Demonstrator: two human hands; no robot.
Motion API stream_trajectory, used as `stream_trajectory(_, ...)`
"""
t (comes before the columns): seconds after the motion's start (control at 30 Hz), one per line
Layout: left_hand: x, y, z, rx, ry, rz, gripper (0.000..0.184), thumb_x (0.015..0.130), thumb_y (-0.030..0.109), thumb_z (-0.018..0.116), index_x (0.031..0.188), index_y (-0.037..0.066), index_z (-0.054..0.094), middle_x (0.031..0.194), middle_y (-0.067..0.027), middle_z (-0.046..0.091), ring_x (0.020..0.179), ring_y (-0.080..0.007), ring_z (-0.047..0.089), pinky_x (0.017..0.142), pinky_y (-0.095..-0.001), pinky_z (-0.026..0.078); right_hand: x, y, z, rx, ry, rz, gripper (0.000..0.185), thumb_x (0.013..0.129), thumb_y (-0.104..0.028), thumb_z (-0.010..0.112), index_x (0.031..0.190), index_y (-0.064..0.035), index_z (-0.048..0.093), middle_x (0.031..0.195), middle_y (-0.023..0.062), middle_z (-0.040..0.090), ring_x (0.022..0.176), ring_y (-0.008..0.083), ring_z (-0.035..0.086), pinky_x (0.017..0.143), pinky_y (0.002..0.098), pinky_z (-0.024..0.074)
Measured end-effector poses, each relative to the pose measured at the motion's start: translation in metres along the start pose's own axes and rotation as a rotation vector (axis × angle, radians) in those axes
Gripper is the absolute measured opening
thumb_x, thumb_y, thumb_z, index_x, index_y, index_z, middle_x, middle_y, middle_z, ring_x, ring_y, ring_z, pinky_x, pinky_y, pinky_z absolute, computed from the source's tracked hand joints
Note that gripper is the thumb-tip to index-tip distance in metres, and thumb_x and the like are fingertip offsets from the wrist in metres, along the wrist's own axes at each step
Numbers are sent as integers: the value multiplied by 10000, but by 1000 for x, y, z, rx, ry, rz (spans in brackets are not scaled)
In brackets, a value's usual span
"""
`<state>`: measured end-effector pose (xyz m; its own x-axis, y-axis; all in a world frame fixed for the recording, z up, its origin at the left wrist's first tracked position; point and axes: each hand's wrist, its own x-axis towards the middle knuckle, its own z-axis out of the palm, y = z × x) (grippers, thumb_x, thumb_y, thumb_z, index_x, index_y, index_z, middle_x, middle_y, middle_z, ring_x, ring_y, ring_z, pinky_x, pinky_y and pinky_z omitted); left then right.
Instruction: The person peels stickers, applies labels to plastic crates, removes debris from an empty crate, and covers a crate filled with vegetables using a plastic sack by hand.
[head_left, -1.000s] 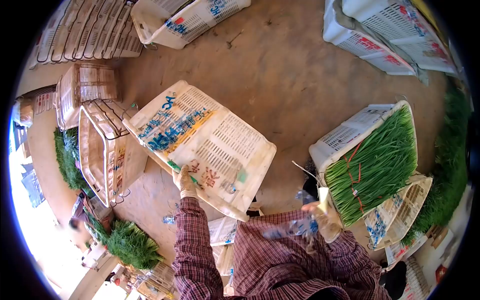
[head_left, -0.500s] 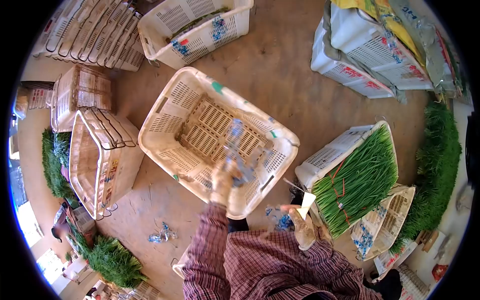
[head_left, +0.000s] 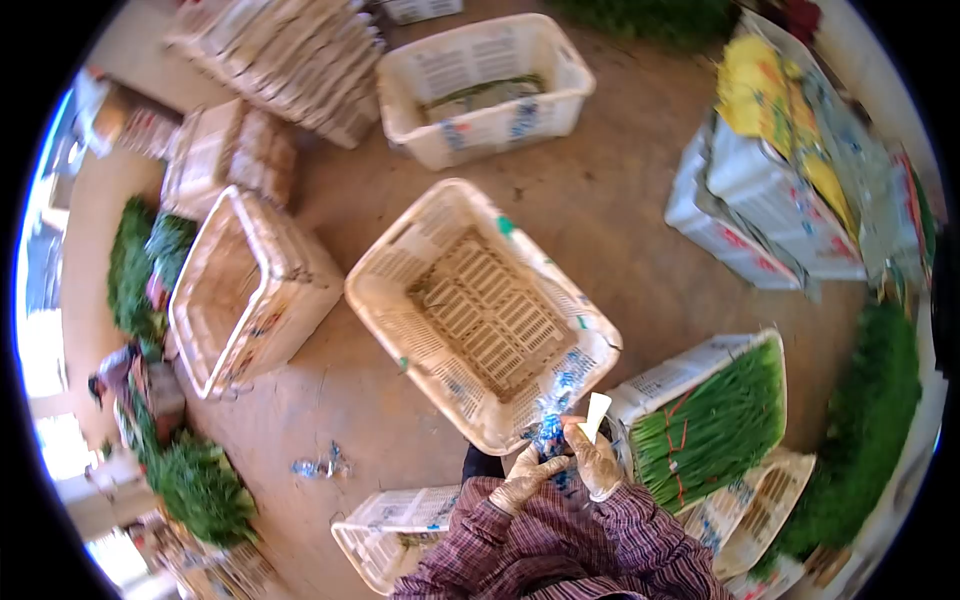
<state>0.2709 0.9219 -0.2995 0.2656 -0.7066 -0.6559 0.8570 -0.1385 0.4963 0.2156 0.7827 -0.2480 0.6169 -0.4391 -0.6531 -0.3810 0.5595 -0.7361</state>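
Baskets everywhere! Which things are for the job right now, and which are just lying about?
Probably in the job:
left hand, at the crumpled plastic
right hand, with a white piece
open basket in front

Probably just lying about:
plastic scraps on the floor
stacked baskets
yellow plastic

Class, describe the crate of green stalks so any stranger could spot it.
Start at the open crate in the picture's centre. A white crate is at its lower right. Only that one is packed with long green stalks crossed by red ties.
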Motion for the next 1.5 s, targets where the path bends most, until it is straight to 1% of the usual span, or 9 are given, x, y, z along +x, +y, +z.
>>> stream_trajectory(0.17, -54, 59, -39, -411, 373, 363, 337, 810, 38, 678, 1127, 68, 568, 966, -40, 639, 898, -180, 626, 863, -352, 537, 5, -43, 11, -130, -178, -150, 505, 978, -395, 574, 1235, 40, 564, 990, 98, 672, 834, 143, 648, 753, 265, 536)
stream_trajectory(0.3, -73, 73, -93, -793, 457, 754, 277, 817, 136, 676, 1079, 87, 603, 927, -54, 674, 906, -189, 657, 927, -383, 513, -11, -21, 32, -181, -419, 323, 601, 965, -491, 542, 1291, 14, 540, 1051, 120, 668, 793, 170, 670, 716, 254, 551)
stream_trajectory(0.5, -92, 70, -76, -476, 340, 536, 389, 832, 142, 651, 1201, 55, 564, 1087, -46, 601, 1028, -200, 566, 985, -406, 447, -28, 50, 112, 154, -152, 227, 533, 981, -427, 553, 1311, -9, 537, 1135, 92, 620, 976, 165, 603, 881, 294, 509)
stream_trajectory(0.7, -118, 34, -118, -227, 248, 249, 513, 940, 112, 607, 1412, 27, 428, 1302, -40, 539, 1141, -158, 510, 1006, -301, 412, -44, 36, 176, -808, -187, -178, 462, 987, -458, 487, 1220, -75, 599, 1081, 203, 657, 1008, 363, 628, 853, 394, 498)
stream_trajectory(0.87, -162, 79, -147, 383, 56, 92, 492, 916, 121, 655, 1360, 18, 470, 1219, -33, 560, 1111, -165, 508, 977, -292, 414, -58, 28, 223, -964, -116, -378, 294, 940, -328, 535, 1056, -84, 650, 908, 191, 664, 842, 412, 617, 717, 463, 499)
stream_trajectory(1.0, -178, 83, -168, 42, -8, -73, 396, 912, 108, 650, 1272, 9, 518, 1144, -18, 579, 1053, -137, 519, 915, -309, 444, -59, 35, 236, -1029, -42, -277, 329, 960, -382, 521, 1078, -103, 649, 924, 180, 671, 887, 393, 633, 731, 467, 503)
stream_trajectory(1.23, -175, 86, -201, 101, 48, -112, 381, 884, 106, 692, 1222, -19, 568, 1049, -39, 645, 920, -141, 582, 851, -293, 488, -53, 54, 235, -893, -89, -116, 447, 987, -447, 471, 1242, -101, 593, 1017, 183, 674, 931, 368, 641, 776, 430, 510)
stream_trajectory(1.37, -140, 131, -213, 332, 413, 224, 445, 849, 138, 729, 1240, -4, 572, 1027, -78, 698, 856, -168, 645, 795, -307, 535, -29, 85, 187, 284, -17, 244, 418, 1028, -281, 459, 1317, 10, 536, 954, 52, 632, 838, 165, 594, 697, 274, 502)
stream_trajectory(1.5, -82, 173, -181, 426, 513, 397, 464, 825, 221, 762, 1220, 37, 602, 1004, -106, 719, 843, -189, 678, 792, -323, 541, -23, 95, 127, 135, 16, 456, 365, 999, -161, 522, 1290, 57, 492, 966, 20, 567, 819, 110, 535, 707, 201, 467)
